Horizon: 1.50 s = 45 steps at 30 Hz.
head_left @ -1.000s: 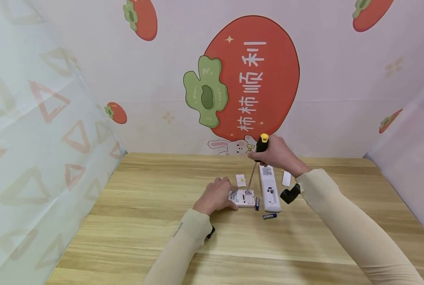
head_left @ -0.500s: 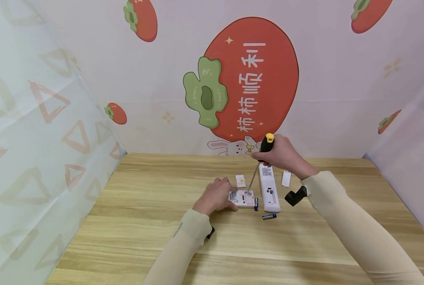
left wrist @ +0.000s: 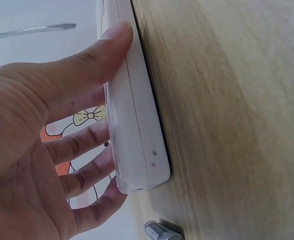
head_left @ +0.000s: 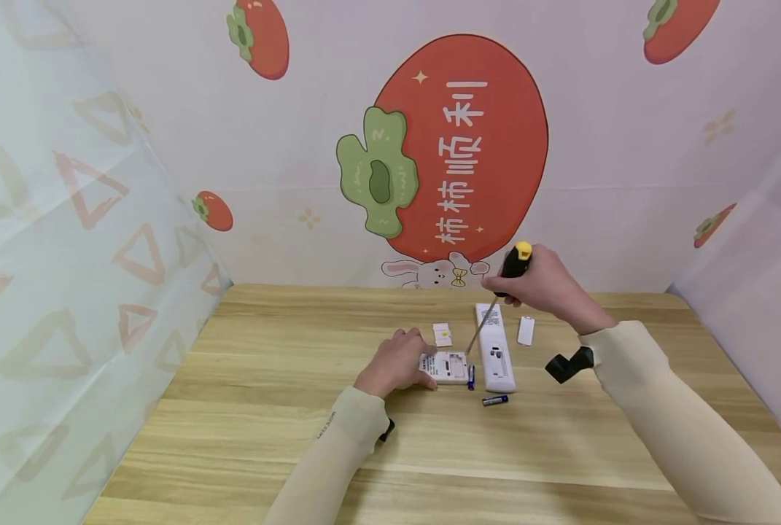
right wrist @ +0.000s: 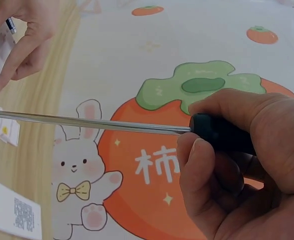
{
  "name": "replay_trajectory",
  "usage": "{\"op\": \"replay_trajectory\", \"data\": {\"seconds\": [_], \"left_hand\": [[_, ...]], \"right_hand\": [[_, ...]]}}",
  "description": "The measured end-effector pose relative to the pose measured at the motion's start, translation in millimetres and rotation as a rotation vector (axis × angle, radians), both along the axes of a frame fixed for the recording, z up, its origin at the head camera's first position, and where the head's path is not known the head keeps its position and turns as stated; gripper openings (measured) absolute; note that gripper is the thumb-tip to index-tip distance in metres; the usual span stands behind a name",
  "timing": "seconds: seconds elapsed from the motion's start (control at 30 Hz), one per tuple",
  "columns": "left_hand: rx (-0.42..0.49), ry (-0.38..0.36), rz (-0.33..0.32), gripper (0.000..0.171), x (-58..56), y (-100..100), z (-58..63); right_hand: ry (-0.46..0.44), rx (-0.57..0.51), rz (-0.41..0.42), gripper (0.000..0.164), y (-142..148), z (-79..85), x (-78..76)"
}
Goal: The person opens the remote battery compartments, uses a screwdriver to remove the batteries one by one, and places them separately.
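My left hand point(head_left: 395, 362) holds a small white device point(head_left: 437, 370) on the table; in the left wrist view, the thumb lies along one side of its casing point(left wrist: 134, 130) and the fingers along the other. Its back faces up, showing printed text and an uncovered battery compartment. My right hand point(head_left: 550, 281) grips a screwdriver point(head_left: 516, 261) by its black and yellow handle. The long metal shaft point(right wrist: 121, 125) slants down to the left, its tip at the device's far right corner. One blue battery point(head_left: 472, 378) lies beside the device's right end.
Right of the device lies a long white remote control point(head_left: 492, 339), its battery compartment uncovered. A second battery point(head_left: 494, 400) lies near its front end. Behind the device is a small white cover point(head_left: 442, 335) with a yellow mark; another white cover point(head_left: 526, 331) lies right of the remote.
My right hand has moved to the right with the screwdriver, which now leans more. Its tip has left the battery compartment for the device's far right corner. My left hand has stayed put.
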<state>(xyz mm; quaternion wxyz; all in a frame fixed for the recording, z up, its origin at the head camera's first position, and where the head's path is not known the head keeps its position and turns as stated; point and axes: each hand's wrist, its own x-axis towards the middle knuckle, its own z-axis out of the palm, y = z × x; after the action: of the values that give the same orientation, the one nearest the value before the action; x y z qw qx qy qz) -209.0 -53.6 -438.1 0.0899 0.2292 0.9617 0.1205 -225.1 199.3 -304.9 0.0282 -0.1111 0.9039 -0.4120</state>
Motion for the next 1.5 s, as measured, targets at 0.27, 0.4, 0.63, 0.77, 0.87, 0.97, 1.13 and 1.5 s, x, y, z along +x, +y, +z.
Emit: {"op": "replay_trajectory", "data": {"seconds": [0.27,0.4,0.63,0.77,0.87,0.97,1.13,1.5], "left_hand": [[-0.006,-0.004,0.002,0.067,0.2,0,0.5],[-0.013,0.0,0.003,0.067,0.4,0,0.2],[-0.011,-0.01,0.005,0.065,1.0,0,0.1],[-0.006,-0.015,0.008,0.065,1.4,0,0.2],[-0.004,-0.017,0.008,0.065,1.6,0,0.1],[-0.004,-0.018,0.009,0.065,1.8,0,0.2],[-0.006,-0.017,0.009,0.066,1.7,1,0.2],[-0.002,-0.029,0.014,0.066,0.9,1,1.1]], "right_hand": [[-0.023,-0.02,-0.027,0.033,17,1.6,7.0],[-0.03,-0.031,-0.037,0.033,26,2.0,8.0],[-0.032,-0.036,-0.076,0.036,45,2.5,10.3],[-0.048,-0.038,-0.105,0.038,57,1.8,11.4],[-0.068,-0.034,-0.125,0.04,66,0.2,11.1],[-0.091,-0.037,-0.141,0.042,74,-2.6,9.8],[-0.116,-0.042,-0.158,0.042,88,-10.3,6.4],[-0.184,-0.015,-0.181,0.038,117,-28.1,1.9]]}}
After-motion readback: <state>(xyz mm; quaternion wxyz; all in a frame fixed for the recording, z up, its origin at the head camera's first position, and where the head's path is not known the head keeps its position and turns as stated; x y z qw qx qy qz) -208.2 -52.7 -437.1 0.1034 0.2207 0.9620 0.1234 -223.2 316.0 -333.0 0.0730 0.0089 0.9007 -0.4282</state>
